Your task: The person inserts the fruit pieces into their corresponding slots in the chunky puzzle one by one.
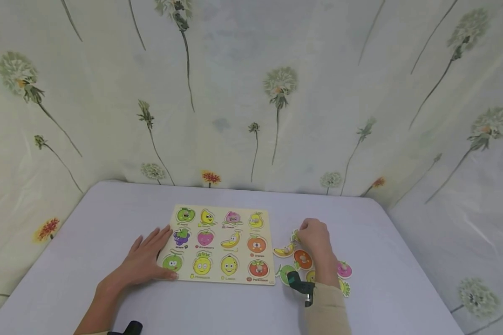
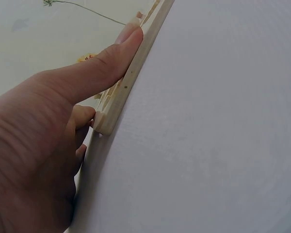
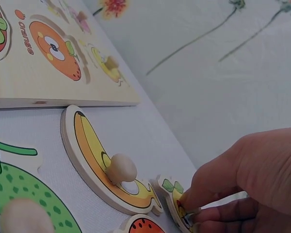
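Fruit piece [image 3: 173, 198]: one, right hand [image 1: 317, 238] pinching; board [image 1: 243, 258]: one.

Screened-off corner, kind of room impossible to tell, pale, shiny, creased sheet-like backdrop [image 1: 230, 93] printed with dandelions [image 1: 280, 83] and orange-red flowers [image 1: 211, 177] behind and at both sides, white-topped counter [image 1: 218, 307] with rounded corners
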The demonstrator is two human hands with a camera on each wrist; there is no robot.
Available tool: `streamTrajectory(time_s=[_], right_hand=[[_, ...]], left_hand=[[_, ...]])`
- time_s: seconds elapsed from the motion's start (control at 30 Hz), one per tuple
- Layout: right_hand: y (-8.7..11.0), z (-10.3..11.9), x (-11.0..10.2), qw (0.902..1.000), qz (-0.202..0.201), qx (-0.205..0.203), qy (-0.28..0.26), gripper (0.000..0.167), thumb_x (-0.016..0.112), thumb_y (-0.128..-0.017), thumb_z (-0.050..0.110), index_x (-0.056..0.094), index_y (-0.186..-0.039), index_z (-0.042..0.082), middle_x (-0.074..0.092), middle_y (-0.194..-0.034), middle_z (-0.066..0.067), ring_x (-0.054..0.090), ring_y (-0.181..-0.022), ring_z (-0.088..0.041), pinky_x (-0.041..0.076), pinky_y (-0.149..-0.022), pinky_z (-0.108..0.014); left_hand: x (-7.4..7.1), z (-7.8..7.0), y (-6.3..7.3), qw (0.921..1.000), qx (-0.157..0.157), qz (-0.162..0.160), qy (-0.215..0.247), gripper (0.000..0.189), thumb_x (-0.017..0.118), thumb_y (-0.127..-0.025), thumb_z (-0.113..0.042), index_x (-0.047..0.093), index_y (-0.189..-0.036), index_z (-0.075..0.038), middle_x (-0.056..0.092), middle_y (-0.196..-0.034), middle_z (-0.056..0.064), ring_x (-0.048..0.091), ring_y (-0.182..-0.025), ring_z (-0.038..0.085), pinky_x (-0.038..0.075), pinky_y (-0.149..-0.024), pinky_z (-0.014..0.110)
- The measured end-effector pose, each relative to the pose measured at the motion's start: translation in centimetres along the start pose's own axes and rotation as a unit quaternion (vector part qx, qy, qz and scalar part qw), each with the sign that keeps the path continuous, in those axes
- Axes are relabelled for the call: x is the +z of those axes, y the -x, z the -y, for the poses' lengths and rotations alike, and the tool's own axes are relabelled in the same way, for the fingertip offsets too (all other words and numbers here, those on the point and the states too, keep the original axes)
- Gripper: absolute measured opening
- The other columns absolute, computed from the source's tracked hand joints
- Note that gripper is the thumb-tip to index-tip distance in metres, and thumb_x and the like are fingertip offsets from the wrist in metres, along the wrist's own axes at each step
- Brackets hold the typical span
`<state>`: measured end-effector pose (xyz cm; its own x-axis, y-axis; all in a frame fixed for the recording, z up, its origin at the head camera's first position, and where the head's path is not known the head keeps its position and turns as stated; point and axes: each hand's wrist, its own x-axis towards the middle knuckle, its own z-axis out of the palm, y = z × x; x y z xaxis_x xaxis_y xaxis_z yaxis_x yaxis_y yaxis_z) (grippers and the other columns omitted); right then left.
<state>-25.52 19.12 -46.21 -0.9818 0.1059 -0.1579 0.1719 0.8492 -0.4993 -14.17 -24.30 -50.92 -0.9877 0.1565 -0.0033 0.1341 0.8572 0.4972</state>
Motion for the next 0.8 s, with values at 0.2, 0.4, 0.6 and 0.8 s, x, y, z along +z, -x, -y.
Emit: streamTrajectory(time_s=[0.2,0.4,0.6,0.8], right_hand=[[-0.1,0.1,0.0,1.0000,0.005,-0.004,0.000,0.015,0.061,-0.088,0.011,0.067,-0.097,0.001,0.066,-0.094,-0.015,0.058,-0.086,-0.027,0.051,-0.070,-0.034],[-0.3,0.1,0.3,1.0000,-0.001,-0.002,-0.006,0.015,0.061,-0.089,0.013,0.067,-0.098,0.002,0.066,-0.097,-0.015,0.058,-0.088,-0.027,0.050,-0.070,-0.033],[-0.6,0.3,0.7,0.9997,-0.011,-0.004,-0.022,0.014,0.060,-0.089,0.015,0.066,-0.098,0.006,0.065,-0.101,-0.014,0.058,-0.091,-0.027,0.050,-0.070,-0.030],[-1.1,0.5,0.9,0.9991,-0.019,-0.025,-0.028,0.010,0.063,-0.090,0.015,0.067,-0.094,0.007,0.066,-0.103,-0.014,0.058,-0.090,-0.026,0.051,-0.069,-0.031]], left_hand=[[-0.1,-0.2,0.1,1.0000,-0.002,0.000,0.004,0.128,0.081,-0.059,-0.070,0.027,-0.157,-0.007,0.025,-0.165,0.013,0.019,-0.151,0.043,0.009,-0.118,0.070],[-0.5,-0.6,0.2,1.0000,0.000,-0.002,0.002,0.127,0.082,-0.060,-0.068,0.028,-0.156,-0.005,0.026,-0.165,0.014,0.020,-0.151,0.044,0.009,-0.118,0.070],[-0.4,-0.5,0.3,1.0000,-0.001,-0.001,0.000,0.126,0.081,-0.060,-0.068,0.028,-0.156,-0.006,0.026,-0.165,0.014,0.020,-0.151,0.043,0.009,-0.118,0.070],[-0.3,-0.3,0.1,1.0000,-0.002,0.002,0.000,0.127,0.080,-0.060,-0.070,0.027,-0.157,-0.007,0.025,-0.165,0.012,0.019,-0.152,0.042,0.009,-0.118,0.069]])
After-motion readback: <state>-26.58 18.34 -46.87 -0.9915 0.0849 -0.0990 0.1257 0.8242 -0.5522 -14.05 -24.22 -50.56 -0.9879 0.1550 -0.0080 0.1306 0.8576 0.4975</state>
